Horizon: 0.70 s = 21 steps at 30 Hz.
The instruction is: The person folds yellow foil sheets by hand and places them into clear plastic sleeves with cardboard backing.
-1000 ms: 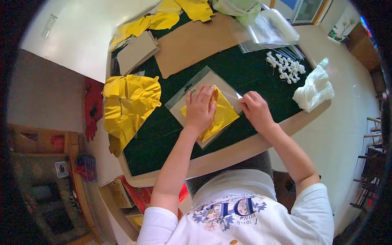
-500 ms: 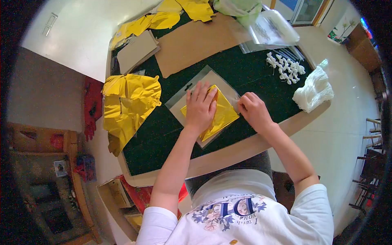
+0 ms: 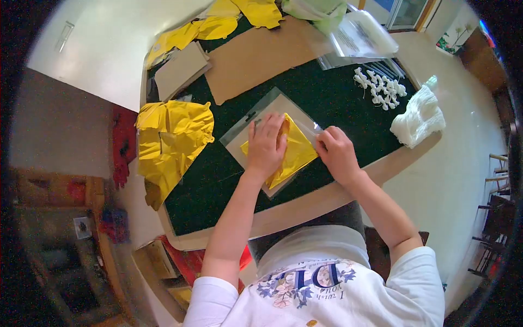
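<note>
A folded yellow foil sheet lies on a clear plastic bag with a light card inside, set diagonally on the dark green table mat. My left hand rests on the left part of the foil, palm down, fingers extended and slightly bent. At the right corner of the bag, beside the foil's edge, my right hand is closed in a pinch. Its fingertips appear to grip the bag's edge, though the contact is partly hidden.
Crumpled yellow foil lies at the table's left. Behind are a brown cardboard sheet, a stack of pale cards and more yellow foil. To the right are clear bags, white knotted ties and white string.
My left fingers have drawn together and bent a little more on the foil. My right hand has shifted slightly, still pinching at the bag's right corner.
</note>
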### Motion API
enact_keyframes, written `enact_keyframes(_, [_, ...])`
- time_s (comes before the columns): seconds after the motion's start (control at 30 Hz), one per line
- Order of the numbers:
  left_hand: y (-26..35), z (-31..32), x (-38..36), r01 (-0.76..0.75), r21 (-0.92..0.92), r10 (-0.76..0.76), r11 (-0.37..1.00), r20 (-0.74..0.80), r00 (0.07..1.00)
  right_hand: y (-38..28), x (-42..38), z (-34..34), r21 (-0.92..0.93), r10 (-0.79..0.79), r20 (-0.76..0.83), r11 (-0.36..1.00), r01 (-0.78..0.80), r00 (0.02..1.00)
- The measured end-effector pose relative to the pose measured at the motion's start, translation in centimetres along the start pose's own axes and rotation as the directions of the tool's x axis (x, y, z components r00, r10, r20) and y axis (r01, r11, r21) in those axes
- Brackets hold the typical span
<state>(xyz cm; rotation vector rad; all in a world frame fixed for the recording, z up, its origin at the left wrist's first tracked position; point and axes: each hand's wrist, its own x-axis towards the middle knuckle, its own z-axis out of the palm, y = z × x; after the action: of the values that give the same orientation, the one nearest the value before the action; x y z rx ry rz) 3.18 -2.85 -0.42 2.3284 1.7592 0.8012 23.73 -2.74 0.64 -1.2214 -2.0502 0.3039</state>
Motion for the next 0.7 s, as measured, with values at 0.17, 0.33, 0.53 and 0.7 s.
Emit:
enact_keyframes(0.17, [-0.2, -0.1, 0.0, -0.006, 0.002, 0.006, 1.000, 0.001, 1.000, 0.1, 0.2, 0.9, -0.010, -0.027, 0.014, 1.000, 0.027, 1.000])
enact_keyframes(0.33, [0.0, 0.0, 0.1, -0.019, 0.065, 0.018, 0.998, 0.012, 1.000, 0.1, 0.5, 0.6, 0.051, -0.022, 0.065, 0.999, 0.018, 0.998])
enact_keyframes(0.53, [-0.3, 0.4, 0.1, -0.039, 0.121, 0.038, 0.992, 0.016, 0.999, 0.5, 0.8, 0.4, 0.087, -0.025, 0.113, 0.996, 0.015, 0.993])
enact_keyframes(0.7, [0.0, 0.2, 0.1, -0.039, 0.140, 0.034, 0.989, 0.037, 0.999, 0.6, 0.9, -0.8, 0.144, 0.006, 0.206, 0.989, -0.036, 0.979])
